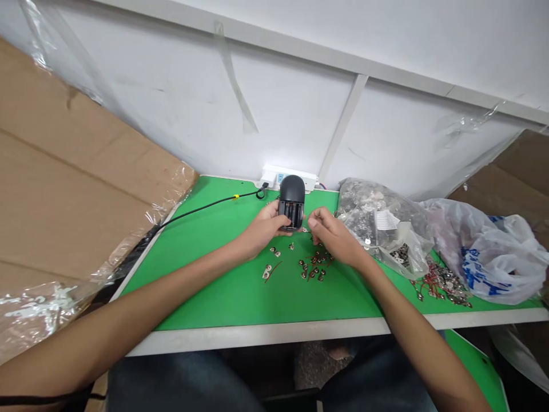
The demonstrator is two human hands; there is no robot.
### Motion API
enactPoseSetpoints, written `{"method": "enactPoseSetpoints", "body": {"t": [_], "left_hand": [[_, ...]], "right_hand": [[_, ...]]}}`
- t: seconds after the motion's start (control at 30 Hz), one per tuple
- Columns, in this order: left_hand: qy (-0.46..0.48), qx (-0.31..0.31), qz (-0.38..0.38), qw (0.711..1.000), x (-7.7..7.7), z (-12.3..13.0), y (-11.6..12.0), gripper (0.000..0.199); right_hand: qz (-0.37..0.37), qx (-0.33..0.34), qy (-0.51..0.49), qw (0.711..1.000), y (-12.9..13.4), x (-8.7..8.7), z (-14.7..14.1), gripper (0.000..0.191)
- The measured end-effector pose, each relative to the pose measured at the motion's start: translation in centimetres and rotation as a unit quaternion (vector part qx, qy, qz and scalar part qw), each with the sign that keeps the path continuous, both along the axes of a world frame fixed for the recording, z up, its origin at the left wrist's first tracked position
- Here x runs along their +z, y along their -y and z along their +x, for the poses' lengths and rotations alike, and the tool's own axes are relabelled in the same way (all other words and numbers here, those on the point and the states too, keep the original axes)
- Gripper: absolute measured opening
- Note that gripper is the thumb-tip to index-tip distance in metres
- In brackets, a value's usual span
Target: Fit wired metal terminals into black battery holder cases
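Observation:
A black plastic housing with a rounded top and an open battery compartment (292,197) is held up over the green table. My left hand (269,226) grips it from the left, the thumb lying across its lower front. Just to its right is my right hand (326,229), apart from the housing, with its fingers curled and pinched together. Whether anything small sits in that pinch is hidden. Below the hands lie small metal battery contacts (315,266), some with red wires. A few more contacts (274,252) lie nearer my left hand.
A white power strip (274,174) with a plugged-in black cable (206,204) stands by the wall. Clear bags of metal parts (377,220), a white plastic bag (497,252) and a pile of wired contacts (444,283) are at right. Cardboard (77,171) flanks the left.

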State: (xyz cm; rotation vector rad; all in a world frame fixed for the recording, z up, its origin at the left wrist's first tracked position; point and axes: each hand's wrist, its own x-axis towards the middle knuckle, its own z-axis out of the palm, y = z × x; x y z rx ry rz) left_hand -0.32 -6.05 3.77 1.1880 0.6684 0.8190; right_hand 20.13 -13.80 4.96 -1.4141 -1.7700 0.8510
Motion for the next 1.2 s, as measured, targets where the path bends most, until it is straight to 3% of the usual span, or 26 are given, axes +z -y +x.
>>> {"method": "enactPoseSetpoints", "body": {"t": [0.07,0.27,0.37,0.53,0.7,0.83,0.97,1.07,1.2], "left_hand": [[0.018,0.014,-0.013,1.0,0.1,-0.3,-0.4,0.046],[0.049,0.065,-0.037,0.996,-0.3,-0.6,-0.9,0.038],[0.038,0.108,-0.021,0.993,-0.5,-0.3,-0.9,0.045],[-0.013,0.114,0.045,0.992,-0.7,-0.2,-0.7,0.051],[-0.065,0.13,0.09,0.985,-0.9,-0.5,-0.6,0.051],[-0.048,0.146,0.088,0.984,-0.8,-0.5,-0.7,0.049],[-0.021,0.13,0.073,0.989,-0.9,-0.5,-0.8,0.048],[0.014,0.116,0.053,0.992,-1.1,-0.6,-1.0,0.05],[0.066,0.043,0.014,0.997,-0.8,-0.7,-1.1,0.055]], "right_hand": [[0.009,0.02,0.037,0.999,0.0,0.3,0.2,0.037],[0.051,0.184,0.167,0.967,0.2,0.6,1.3,0.022],[0.085,0.158,0.192,0.965,0.2,-0.3,1.0,0.018],[0.15,0.134,0.237,0.95,0.1,-1.7,-0.8,0.024],[0.16,0.136,0.241,0.947,0.1,-1.8,-1.4,0.019],[0.151,0.127,0.234,0.952,0.1,-1.8,-1.2,0.01],[0.165,0.131,0.224,0.952,0.1,-1.7,-1.0,0.014],[0.219,0.165,0.219,0.936,0.3,-1.6,-1.3,0.022],[0.286,0.227,0.193,0.911,1.0,-1.7,-2.8,0.033]]}}
